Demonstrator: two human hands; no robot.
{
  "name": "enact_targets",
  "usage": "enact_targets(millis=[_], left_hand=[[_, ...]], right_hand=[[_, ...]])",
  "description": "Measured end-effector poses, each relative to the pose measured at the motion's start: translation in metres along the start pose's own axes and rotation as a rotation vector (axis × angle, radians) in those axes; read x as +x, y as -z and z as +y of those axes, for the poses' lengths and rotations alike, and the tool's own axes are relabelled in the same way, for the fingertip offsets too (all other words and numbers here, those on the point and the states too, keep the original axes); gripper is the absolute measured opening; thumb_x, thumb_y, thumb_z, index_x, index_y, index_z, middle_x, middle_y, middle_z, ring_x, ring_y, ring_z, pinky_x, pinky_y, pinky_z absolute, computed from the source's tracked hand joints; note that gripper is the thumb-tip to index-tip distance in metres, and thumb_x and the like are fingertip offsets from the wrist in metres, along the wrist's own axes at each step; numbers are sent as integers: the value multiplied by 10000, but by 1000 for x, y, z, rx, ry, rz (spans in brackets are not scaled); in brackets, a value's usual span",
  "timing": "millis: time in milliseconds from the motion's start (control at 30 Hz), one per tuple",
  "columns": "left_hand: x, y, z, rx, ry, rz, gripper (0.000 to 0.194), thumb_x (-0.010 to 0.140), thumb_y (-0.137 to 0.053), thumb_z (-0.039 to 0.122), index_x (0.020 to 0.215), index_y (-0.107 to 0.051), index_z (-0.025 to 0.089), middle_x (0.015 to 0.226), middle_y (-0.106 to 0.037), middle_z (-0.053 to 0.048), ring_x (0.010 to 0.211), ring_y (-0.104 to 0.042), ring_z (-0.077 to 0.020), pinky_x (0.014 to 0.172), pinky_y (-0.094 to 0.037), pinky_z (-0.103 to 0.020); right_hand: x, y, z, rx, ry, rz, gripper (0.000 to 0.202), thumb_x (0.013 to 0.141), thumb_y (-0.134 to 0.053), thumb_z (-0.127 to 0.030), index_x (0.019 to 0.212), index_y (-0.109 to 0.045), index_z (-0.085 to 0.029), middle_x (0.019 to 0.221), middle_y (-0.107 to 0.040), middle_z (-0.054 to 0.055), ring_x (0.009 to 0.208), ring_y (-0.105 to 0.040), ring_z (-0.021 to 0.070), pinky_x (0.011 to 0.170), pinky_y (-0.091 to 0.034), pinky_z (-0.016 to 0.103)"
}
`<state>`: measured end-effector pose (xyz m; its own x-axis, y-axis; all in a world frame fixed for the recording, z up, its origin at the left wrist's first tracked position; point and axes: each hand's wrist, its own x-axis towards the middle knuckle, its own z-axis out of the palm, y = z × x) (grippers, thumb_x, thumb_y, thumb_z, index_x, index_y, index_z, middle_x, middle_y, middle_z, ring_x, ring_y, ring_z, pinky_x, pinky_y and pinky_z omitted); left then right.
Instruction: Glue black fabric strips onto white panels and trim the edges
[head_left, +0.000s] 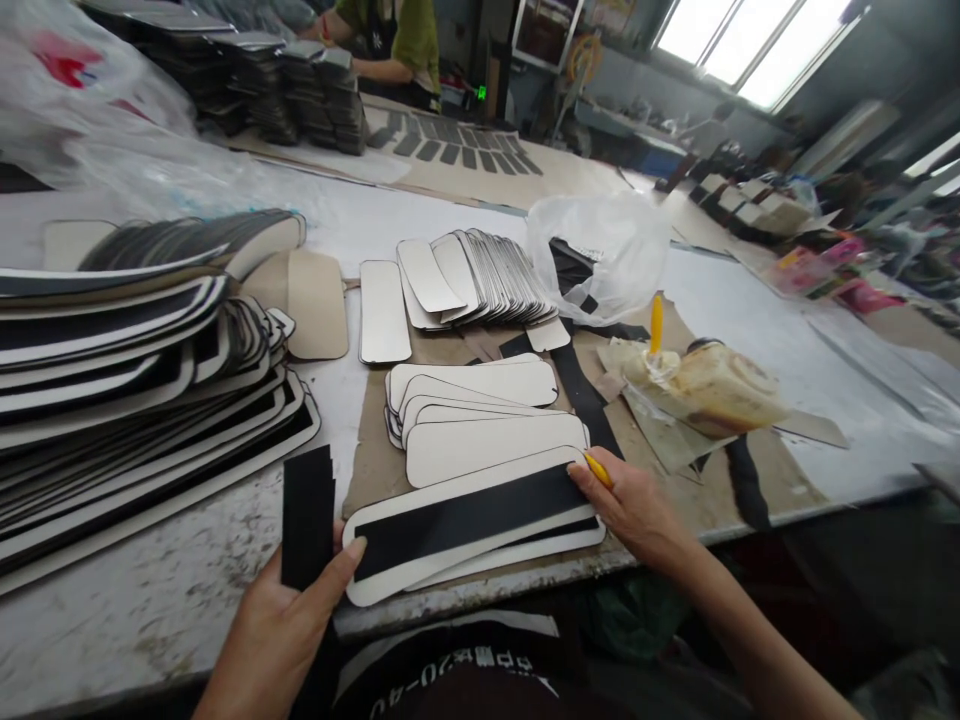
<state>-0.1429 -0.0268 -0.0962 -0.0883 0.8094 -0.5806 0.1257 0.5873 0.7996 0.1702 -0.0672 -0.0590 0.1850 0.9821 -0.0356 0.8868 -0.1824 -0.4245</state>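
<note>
My left hand is closed around several black strips that stick up from the fingers. Its thumb also presses on the left end of a long white panel with rounded corners. A wide black strip lies along the middle of that panel. At the panel's other end is my right hand, fingers closed, with a short yellow tool tucked in it and fingertips on the strip's corner. Another panel with a black strip shows partly underneath. Just beyond, several plain white panels lie fanned out.
Tall stacks of black-and-white panels stand at left. Small white pieces lie in a row behind, near a clear plastic bag. On the right sits a glue-stained container beside an upright yellow handle. A co-worker is across the table.
</note>
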Motion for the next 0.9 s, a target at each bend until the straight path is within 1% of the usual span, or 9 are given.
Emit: enact_targets(millis=[100,233,300,367,400,533,633,767,900], left_hand=[[-1,1,-1,-19,-36,23,469,589,-745,512,919,-602,211,850,-681,1,850,-622,-217,752,-494,-241],[-3,0,0,-124,-37,-16,443,613,-750,477,938,-615,209,846,-674,11,825,-610,-188,725,-488,-223],[-5,-1,0,-174,-31,-34,419,652,-732,457,953,-606,193,791,-658,13,745,-601,-166,643,-484,-214],[-7,-1,1,-189,-29,-47,378,693,-702,450,922,-593,169,671,-606,26,614,-554,-137,526,-445,-205],[-9,-1,2,-195,-30,-63,357,716,-682,451,901,-584,162,635,-578,32,577,-525,-126,496,-424,-202],[-14,-3,3,-241,-66,-142,315,775,-614,460,829,-552,156,631,-567,25,569,-493,-106,514,-409,-199],[-15,-4,5,-234,-67,-167,314,795,-583,454,752,-531,147,555,-579,1,513,-486,-106,493,-391,-205],[-13,-3,6,-226,-69,-174,302,798,-577,414,695,-530,134,497,-587,-31,431,-451,-93,453,-348,-204],[-11,-2,4,-235,-95,-138,294,780,-596,395,654,-525,139,455,-543,-9,430,-415,-79,442,-305,-190]], right_hand=[[-1,5,-2,91,-55,-11,320,836,-490,-478,663,-429,-215,589,-474,-36,533,-440,127,522,-334,232],[0,8,-7,206,-106,-11,326,820,-502,-458,624,-423,-210,594,-472,-33,544,-437,121,498,-324,224],[0,9,-9,253,-116,-16,326,816,-499,-467,631,-434,-207,603,-479,-30,547,-438,121,491,-330,222],[-1,11,-11,286,-130,-19,328,808,-502,-479,637,-444,-205,600,-481,-32,542,-438,120,489,-343,219],[-2,12,-12,288,-143,-20,332,799,-507,-487,634,-447,-205,591,-477,-34,536,-438,120,488,-348,219],[-2,15,-15,195,-239,-37,360,776,-491,-537,626,-473,-210,565,-483,-31,536,-468,134,511,-368,229],[-1,14,-16,126,-303,-82,408,734,-462,-614,628,-494,-221,554,-526,-20,542,-516,160,529,-386,248],[0,11,-23,63,-334,-64,457,641,-443,-688,599,-492,-236,508,-536,-12,512,-535,190,516,-392,276],[-1,9,-28,17,-369,-23,490,578,-409,-730,542,-448,-243,460,-492,-15,475,-514,198,504,-393,295]])
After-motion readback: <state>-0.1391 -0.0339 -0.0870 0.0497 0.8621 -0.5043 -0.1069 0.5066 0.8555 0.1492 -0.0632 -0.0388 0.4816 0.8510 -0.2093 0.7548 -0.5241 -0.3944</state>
